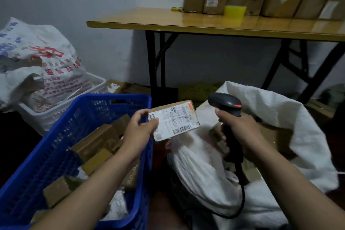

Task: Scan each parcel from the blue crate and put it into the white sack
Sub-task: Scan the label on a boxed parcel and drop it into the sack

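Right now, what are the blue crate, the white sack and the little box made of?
Blue crate: probably hard moulded plastic, slightly shiny, with a grid of holes. White sack: seems woven plastic fabric, matte and crumpled. Little box: brown cardboard, dull, with a white paper label.

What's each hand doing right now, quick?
Left hand: closed, pinching a labelled parcel by its end.
Right hand: closed around the scanner handle.

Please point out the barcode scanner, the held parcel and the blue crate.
barcode scanner (224, 102): head view, on its dark rounded head.
parcel (175, 121): head view, on the white shipping label.
blue crate (100, 112): head view, on the perforated far wall.
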